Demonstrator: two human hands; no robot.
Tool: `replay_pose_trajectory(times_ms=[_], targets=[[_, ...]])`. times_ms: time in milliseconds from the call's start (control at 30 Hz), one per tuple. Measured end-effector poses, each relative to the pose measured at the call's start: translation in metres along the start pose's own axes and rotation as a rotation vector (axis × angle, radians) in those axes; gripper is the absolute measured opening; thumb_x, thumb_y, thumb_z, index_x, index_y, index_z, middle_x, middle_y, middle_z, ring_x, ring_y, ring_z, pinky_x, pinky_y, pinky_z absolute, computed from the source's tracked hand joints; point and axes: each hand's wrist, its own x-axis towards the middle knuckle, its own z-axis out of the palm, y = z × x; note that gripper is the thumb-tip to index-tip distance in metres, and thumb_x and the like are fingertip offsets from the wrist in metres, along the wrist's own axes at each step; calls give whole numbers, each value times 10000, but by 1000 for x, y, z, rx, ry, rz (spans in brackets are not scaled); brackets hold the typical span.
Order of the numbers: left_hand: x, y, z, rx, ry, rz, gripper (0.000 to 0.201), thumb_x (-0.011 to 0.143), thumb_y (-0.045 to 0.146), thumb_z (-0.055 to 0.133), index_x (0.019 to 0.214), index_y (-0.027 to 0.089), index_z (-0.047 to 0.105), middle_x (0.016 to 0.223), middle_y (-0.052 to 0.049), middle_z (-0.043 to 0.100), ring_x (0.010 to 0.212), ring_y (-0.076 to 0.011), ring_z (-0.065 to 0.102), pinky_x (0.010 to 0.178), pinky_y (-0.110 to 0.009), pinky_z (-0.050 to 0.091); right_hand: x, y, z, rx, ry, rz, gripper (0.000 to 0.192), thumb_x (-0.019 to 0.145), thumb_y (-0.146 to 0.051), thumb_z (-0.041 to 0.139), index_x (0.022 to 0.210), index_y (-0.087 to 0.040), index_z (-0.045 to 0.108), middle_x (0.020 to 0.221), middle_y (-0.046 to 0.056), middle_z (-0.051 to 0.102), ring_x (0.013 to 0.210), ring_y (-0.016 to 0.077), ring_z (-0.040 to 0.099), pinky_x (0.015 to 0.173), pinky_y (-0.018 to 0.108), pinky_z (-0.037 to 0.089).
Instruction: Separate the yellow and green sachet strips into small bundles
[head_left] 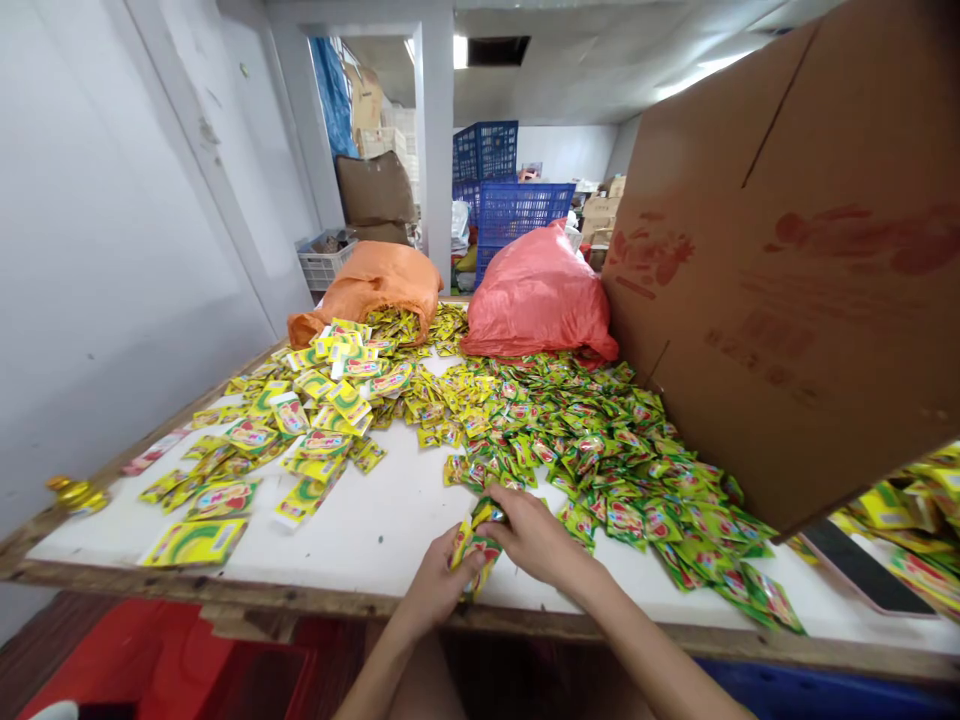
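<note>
Near the front edge of the white tabletop (375, 550), my left hand (433, 578) is closed on a yellow-green candy packet (480, 550). My right hand (536, 538) meets it from the right, with its fingertips pinching a small sachet (486, 512) at the packet's upper end. How far the sachet sits inside the packet is hidden by my fingers. A large heap of small green sachets (600, 460) spreads beyond and to the right of my hands. Small yellow sachets (442, 400) lie farther back, and larger yellow packets (330, 400) are piled on the left.
An orange sack (382, 270) spills yellow sachets at the back, beside a red sack (540, 290). A big cardboard box (750, 250) stands tilted on the right, with a phone (862, 570) near its base. Rolled yellow tape (77, 494) lies far left; a red stool (172, 660) is below.
</note>
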Motion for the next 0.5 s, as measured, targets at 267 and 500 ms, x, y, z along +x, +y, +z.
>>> replay_pose_trajectory(times_ms=[267,500], targets=[[3,-6,2,90,32,30,299,812,408,475,909,141,568,831,-42,613,771,-187,528,712,-278,409,5,6,2,-25,-14,-30,22,722,-204,585,740,-191,585,791,41,597,792,194,543,670,264,381],[4,-10,3,-33,125,51,251,790,358,525,940,157,529,854,-34,596,796,-185,538,713,-272,415,0,15,10,245,180,18,100,775,-253,561,850,-195,591,822,21,585,805,175,528,729,290,400]])
